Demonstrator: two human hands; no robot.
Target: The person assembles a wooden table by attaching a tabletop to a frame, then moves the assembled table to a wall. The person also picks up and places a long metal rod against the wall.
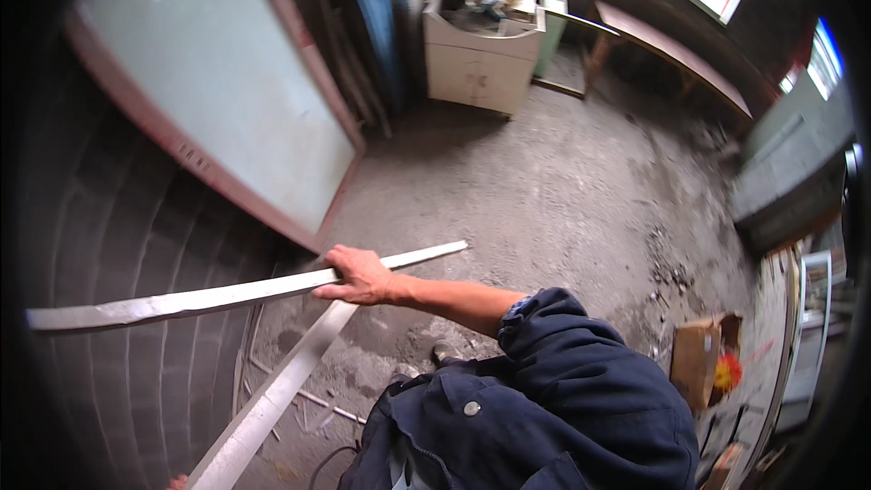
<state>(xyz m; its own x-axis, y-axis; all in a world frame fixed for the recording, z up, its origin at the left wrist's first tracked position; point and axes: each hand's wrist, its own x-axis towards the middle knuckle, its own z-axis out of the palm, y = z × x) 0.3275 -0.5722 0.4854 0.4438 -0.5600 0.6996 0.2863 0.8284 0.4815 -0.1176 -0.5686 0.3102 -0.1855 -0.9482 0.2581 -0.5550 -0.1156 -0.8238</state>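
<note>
My right hand (361,276) reaches across to the left, its fingers wrapped round a long, narrow white strip (227,293). This strip runs from the far left of the view to a tip over the floor beyond my hand. A second white strip (272,396) slants from under my right hand down to the lower left edge; whether that hand grips it too, I cannot tell. At the lower edge, only a bit of my left hand (178,483) shows, its fingers curled at the side of the second strip. The rest of that hand is out of view.
A framed glass panel (227,63) leans by the dark block wall (136,245) at left. A white cabinet (476,68) bears coiled cable. A bench (676,54) stands far right, and a cardboard box (694,363) lies at right. Rubble (670,272) and thin rods (331,408) litter the floor.
</note>
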